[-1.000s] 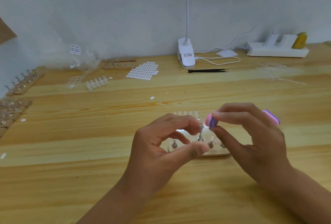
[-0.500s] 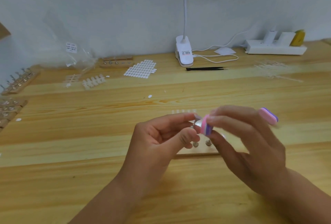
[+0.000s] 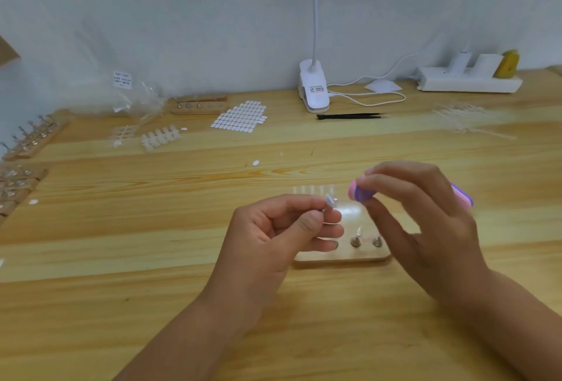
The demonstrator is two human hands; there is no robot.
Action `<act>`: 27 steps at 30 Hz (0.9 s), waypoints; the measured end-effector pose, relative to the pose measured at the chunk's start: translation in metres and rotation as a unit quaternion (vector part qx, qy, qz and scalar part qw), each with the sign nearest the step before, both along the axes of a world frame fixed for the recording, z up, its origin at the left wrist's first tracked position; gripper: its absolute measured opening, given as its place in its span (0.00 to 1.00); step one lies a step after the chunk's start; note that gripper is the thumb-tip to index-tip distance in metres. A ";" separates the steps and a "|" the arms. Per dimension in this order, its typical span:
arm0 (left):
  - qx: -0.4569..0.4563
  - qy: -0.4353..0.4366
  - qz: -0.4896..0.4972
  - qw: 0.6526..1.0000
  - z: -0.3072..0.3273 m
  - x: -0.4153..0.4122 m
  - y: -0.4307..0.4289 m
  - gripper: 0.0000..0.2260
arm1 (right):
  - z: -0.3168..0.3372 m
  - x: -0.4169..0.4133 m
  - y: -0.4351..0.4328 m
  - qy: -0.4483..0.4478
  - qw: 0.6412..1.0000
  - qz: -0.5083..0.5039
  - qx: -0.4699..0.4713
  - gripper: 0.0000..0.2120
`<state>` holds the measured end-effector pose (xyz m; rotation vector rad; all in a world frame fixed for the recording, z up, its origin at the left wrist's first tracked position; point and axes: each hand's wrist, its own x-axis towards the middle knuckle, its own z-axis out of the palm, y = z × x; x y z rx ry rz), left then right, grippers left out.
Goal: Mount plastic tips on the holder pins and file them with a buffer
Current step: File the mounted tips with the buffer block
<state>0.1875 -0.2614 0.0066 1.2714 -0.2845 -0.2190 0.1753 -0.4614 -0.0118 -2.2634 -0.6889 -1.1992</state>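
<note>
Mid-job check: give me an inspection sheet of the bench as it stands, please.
Surface: wooden table, pale planks, a few white specks.
Job's things: wooden holder block lies flat under the hands with pins standing in it; tipped pin held above it; pink-purple buffer close to the tip, not touching.
Clutter: sticker sheet, black tweezers, plastic bag, tip strip, spare holders at the left edge.
Grippers: left hand pinches the tipped pin; right hand grips the buffer.
Cables: white lamp cable looped beside the clip lamp; power strip at the back right.
Surroundings: plain pale wall; nothing else seen.
</note>
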 end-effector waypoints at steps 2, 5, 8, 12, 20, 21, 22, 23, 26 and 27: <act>0.002 -0.002 -0.002 1.000 -0.001 0.000 0.000 0.07 | 0.000 -0.004 0.003 -0.012 1.000 0.013 0.019 0.13; 0.014 -0.011 -0.009 1.000 0.000 0.000 -0.001 0.03 | -0.005 -0.010 0.014 -0.022 0.998 0.066 -0.007 0.15; 0.016 -0.004 -0.025 1.000 0.000 -0.001 -0.001 0.04 | -0.003 -0.004 0.006 -0.001 0.998 0.051 -0.023 0.16; 0.030 0.000 -0.020 0.999 -0.002 -0.001 -0.001 0.07 | -0.003 -0.006 0.008 -0.011 0.999 0.052 -0.006 0.16; 0.028 -0.007 -0.021 0.999 -0.001 -0.001 -0.001 0.07 | 0.000 -0.005 0.003 -0.017 0.999 0.036 -0.013 0.17; 0.028 -0.010 -0.021 0.999 -0.001 -0.002 -0.001 0.07 | -0.001 -0.007 0.006 -0.024 0.999 0.045 -0.003 0.17; 0.030 -0.016 -0.018 0.999 -0.002 -0.002 -0.001 0.07 | -0.003 -0.009 0.010 -0.031 0.998 0.059 0.000 0.17; 0.033 -0.024 -0.015 0.999 -0.002 -0.002 -0.001 0.08 | -0.005 -0.011 0.014 -0.036 0.997 0.070 -0.006 0.17; 0.038 -0.035 -0.008 0.999 -0.002 -0.002 -0.001 0.08 | -0.004 -0.009 0.009 -0.029 0.997 0.066 -0.033 0.19; 0.036 -0.032 -0.007 0.999 -0.002 -0.002 -0.001 0.08 | -0.003 -0.007 0.006 -0.024 0.998 0.053 -0.031 0.19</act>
